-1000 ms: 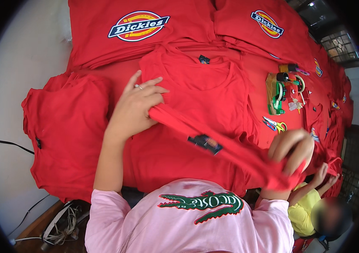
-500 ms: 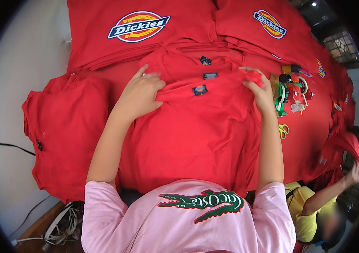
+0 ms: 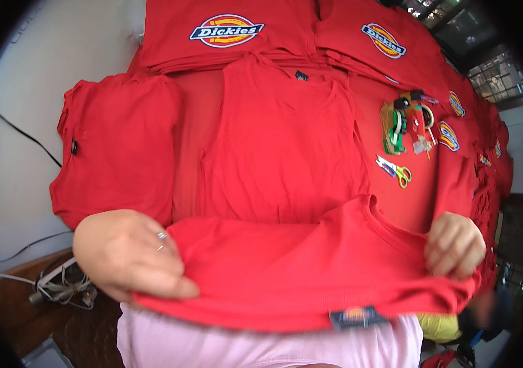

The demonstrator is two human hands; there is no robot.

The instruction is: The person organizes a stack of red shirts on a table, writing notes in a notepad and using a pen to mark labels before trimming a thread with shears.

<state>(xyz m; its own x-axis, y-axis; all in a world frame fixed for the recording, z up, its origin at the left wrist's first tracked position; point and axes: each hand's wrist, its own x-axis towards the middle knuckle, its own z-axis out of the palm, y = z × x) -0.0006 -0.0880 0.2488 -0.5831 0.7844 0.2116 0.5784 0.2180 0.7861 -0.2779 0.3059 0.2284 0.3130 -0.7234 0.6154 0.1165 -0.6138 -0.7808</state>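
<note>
Red tabletop (image 3: 408,205) spreads behind the red shirt (image 3: 273,264), which we hold across the lower middle of the frame, its long axis running left to right between both hands. Our left hand (image 3: 132,254) pinches one end, lower left; our right hand (image 3: 456,245) closes on the other, though blur hides its exact grip. Beyond, another shirt (image 3: 286,141) lies at centre, scissors (image 3: 401,174) to its right.

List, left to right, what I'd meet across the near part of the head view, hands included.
Tangled white cables → left hand → red shirt stretched between both hands → right hand.
</note>
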